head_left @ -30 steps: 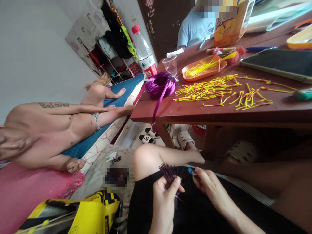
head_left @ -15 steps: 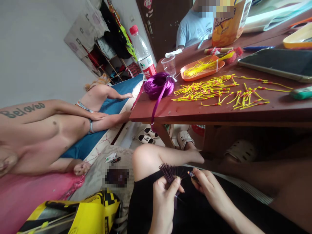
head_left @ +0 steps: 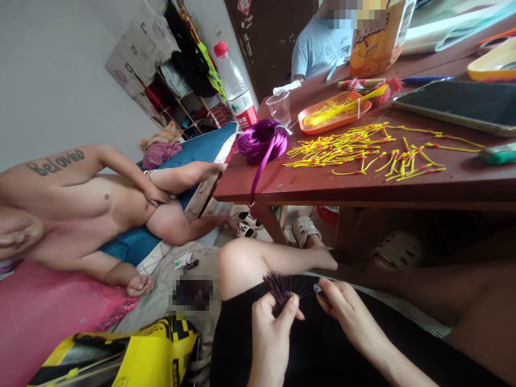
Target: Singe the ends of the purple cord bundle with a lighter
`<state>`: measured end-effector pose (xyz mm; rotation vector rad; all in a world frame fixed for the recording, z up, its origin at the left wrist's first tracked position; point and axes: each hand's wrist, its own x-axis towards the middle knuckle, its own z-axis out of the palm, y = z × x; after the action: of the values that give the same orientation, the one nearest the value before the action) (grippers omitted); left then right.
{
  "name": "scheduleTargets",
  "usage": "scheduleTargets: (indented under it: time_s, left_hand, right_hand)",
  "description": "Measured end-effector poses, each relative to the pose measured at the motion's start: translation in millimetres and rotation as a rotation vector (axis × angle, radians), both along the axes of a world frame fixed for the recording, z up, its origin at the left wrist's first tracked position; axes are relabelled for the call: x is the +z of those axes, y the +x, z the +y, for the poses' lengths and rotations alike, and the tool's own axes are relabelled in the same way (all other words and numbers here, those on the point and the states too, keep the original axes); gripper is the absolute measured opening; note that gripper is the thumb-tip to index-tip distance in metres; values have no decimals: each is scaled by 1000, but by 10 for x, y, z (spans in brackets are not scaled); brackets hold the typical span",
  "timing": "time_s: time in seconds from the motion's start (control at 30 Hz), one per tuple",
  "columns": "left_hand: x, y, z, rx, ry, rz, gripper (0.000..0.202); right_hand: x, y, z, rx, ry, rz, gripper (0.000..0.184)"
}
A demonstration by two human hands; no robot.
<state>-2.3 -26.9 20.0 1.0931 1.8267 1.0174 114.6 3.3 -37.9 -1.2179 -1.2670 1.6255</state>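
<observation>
My left hand (head_left: 272, 330) is closed round a bundle of thin dark purple cords (head_left: 277, 285). Their ends fan out above the thumb and fingers. Facing it from the right, my right hand (head_left: 344, 306) grips a small lighter (head_left: 317, 288), whose metal tip points at the cord ends, a short gap away. No flame shows on it now. Both hands are above the black cloth (head_left: 314, 355) over my lap.
On the red-brown table (head_left: 266, 183) lie a purple cord coil (head_left: 262, 142), knotted yellow cords (head_left: 342, 148), an orange tray (head_left: 314, 126) and a phone (head_left: 463, 105). A bottle (head_left: 237, 91) stands behind. One person (head_left: 88, 199) reclines at left; another (head_left: 318, 48) sits across the table.
The small flame at the lighter's tip is gone. My hands have barely moved. The reclining person at left has shifted right and lowered a leg toward the floor.
</observation>
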Motion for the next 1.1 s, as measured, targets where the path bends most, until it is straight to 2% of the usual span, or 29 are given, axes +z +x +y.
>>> scheduleTargets:
  time_s: [0.47,0.63,0.9,1.1]
  left_hand:
    - [-12,-25,-11,-30,1,8,25]
    - [-28,-59,-6,-104,-16,0,27]
    - [-49,-88,-11,-163,-18,107,27]
    - [-67,-88,-25,-160,-13,116,26]
  right_hand:
    - [-9,13,12,9,6,-44,43]
    - [-4,37,31,6,17,-56,43]
    - [33,32,23,19,50,-141,43]
    - [38,28,22,32,64,-168,41]
